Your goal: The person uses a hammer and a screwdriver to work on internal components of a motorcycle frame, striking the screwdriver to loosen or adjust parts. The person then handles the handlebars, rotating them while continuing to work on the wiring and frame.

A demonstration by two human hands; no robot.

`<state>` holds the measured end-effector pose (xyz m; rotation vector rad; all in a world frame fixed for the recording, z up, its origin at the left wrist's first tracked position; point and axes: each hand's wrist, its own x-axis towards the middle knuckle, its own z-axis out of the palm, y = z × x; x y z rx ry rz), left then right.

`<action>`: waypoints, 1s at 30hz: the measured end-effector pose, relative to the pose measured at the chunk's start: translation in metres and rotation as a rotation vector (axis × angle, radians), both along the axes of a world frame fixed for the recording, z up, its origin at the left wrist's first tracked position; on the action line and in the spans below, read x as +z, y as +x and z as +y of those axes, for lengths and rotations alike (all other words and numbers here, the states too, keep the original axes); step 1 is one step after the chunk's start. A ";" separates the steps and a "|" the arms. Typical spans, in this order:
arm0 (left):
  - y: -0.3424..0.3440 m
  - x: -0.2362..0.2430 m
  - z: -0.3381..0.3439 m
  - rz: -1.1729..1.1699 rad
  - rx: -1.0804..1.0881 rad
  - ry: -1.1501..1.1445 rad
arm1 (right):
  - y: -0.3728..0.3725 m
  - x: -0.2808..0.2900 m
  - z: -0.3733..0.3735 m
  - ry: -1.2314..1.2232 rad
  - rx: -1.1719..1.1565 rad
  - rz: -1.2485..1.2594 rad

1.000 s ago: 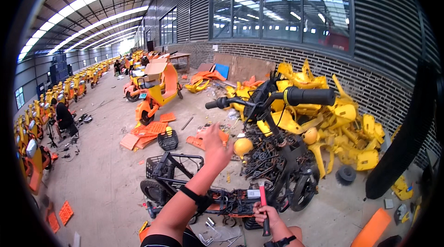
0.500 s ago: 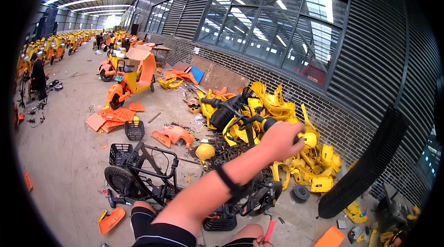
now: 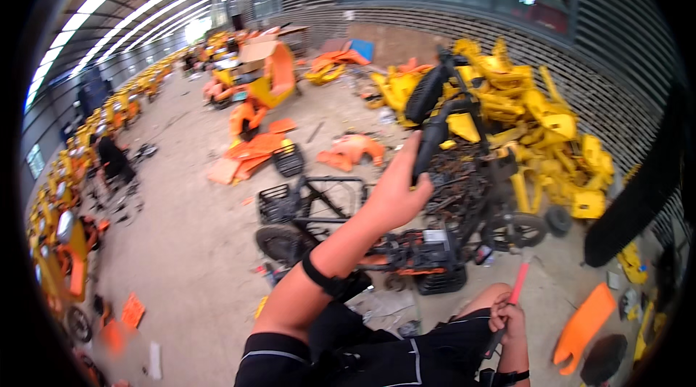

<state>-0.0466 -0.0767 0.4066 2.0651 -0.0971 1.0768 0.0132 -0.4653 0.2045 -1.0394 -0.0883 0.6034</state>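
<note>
My left hand [image 3: 400, 188] is closed around a black handlebar grip [image 3: 433, 142]. The handlebar belongs to a stripped black scooter frame [image 3: 337, 220], whose rear wheel [image 3: 279, 242] is to the left and front wheel [image 3: 516, 231] to the right. A black basket [image 3: 274, 204] sits on its rear end. My right hand [image 3: 510, 317], low by my knee, is closed around a hammer [image 3: 519, 282] with a red shaft and a dark lower end. The hammer's head is blurred and points up toward the front wheel. My left forearm hides part of the frame.
Beyond the frame lies a heap of yellow plastic panels [image 3: 536, 108] against the wall. Orange panels [image 3: 254, 155] and a loose black basket [image 3: 288, 160] lie on the floor. An orange panel [image 3: 582, 329] is at my right. A person [image 3: 112, 159] crouches far left beside rows of scooters.
The view has swung left and down. The handlebar has turned with my left hand still on its grip. My right hand and the hammer have come further into view.
</note>
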 end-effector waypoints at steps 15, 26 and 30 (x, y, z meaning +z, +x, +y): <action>0.058 0.020 0.056 0.615 0.539 0.394 | 0.005 -0.154 0.072 0.051 0.158 0.334; 0.077 0.014 0.067 0.652 0.632 0.252 | 0.030 -0.203 0.064 -0.216 0.168 0.704; 0.075 0.006 0.060 0.540 0.693 0.267 | 0.019 -0.199 0.061 -0.279 0.200 0.652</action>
